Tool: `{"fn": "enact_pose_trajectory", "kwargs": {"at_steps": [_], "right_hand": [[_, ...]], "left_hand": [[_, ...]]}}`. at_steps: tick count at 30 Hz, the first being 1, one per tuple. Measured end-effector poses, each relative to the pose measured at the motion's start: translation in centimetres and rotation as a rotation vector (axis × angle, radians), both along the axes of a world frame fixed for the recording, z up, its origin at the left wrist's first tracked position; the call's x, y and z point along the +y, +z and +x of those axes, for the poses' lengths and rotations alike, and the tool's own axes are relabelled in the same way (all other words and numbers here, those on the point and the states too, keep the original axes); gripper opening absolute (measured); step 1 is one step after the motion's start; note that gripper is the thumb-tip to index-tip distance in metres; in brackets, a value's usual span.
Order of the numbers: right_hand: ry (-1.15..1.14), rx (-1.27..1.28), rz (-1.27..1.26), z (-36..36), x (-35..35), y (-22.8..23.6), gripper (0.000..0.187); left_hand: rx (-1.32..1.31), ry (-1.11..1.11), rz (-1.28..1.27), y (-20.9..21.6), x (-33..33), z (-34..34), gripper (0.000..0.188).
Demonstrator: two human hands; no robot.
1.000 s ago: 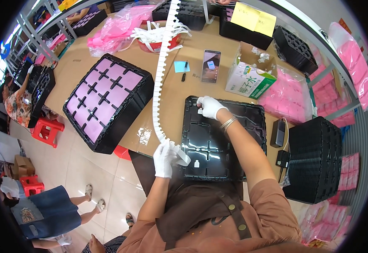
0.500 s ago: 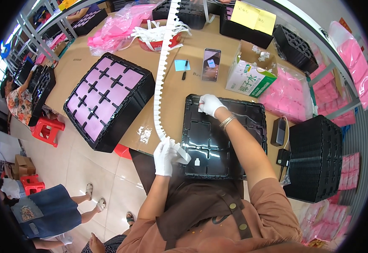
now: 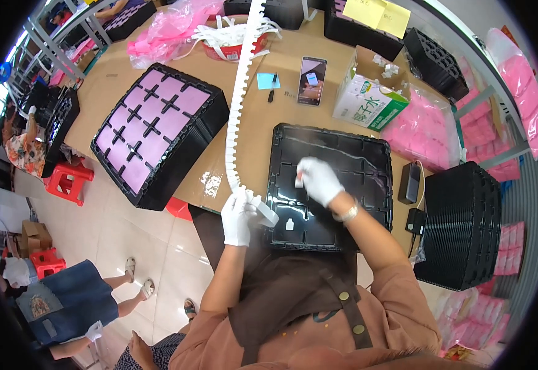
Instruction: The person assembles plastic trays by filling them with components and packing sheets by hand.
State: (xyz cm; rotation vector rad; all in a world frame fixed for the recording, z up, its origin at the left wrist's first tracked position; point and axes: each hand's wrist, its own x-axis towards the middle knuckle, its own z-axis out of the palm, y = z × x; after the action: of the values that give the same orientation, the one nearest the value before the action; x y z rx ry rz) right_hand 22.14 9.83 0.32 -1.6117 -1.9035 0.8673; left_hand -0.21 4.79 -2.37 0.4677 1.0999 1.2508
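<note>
A long white strip with a notched edge (image 3: 235,117) runs down from the far edge of the table. My left hand (image 3: 237,219), in a white glove, is closed around its near end, and a short curled length sticks out over the left edge of a shiny black plastic tray (image 3: 337,240). Above the tray's middle is my gloved right hand (image 3: 320,180), fingers pinched together; whatever may be at the fingertips is too small to make out. One small white bottle-shaped piece (image 3: 290,224) lies in the tray's near left part.
Left stands a stack of black trays with pink sheets (image 3: 158,123). Beyond are a red basket of white strips (image 3: 232,46), a phone (image 3: 311,80) and a carton (image 3: 370,92). Stacked black trays (image 3: 460,228) stand right; a co-worker in a denim apron (image 3: 72,302) is at lower left.
My right hand has moved from the tray's far left corner nearer to me, over its middle. My left hand keeps hold of the strip. The view has shifted slightly.
</note>
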Motion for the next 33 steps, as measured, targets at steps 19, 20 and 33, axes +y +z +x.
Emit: {"fn": "enact_pose_trajectory", "kwargs": {"at_steps": [19, 20, 33], "right_hand": [[0.301, -0.277, -0.307, -3.2, -7.4, 2.1, 0.012], [0.319, -0.284, -0.3, -3.2, -7.3, 2.2, 0.011], [0.31, -0.227, -0.313, -3.2, -6.6, 2.3, 0.013]], "left_hand": [[-0.008, 0.026, 0.008, 0.4, -0.4, 0.2, 0.029], [-0.009, 0.021, 0.013, 0.3, -0.4, 0.2, 0.029], [-0.004, 0.015, 0.016, 0.0, -0.5, -0.1, 0.031]]}}
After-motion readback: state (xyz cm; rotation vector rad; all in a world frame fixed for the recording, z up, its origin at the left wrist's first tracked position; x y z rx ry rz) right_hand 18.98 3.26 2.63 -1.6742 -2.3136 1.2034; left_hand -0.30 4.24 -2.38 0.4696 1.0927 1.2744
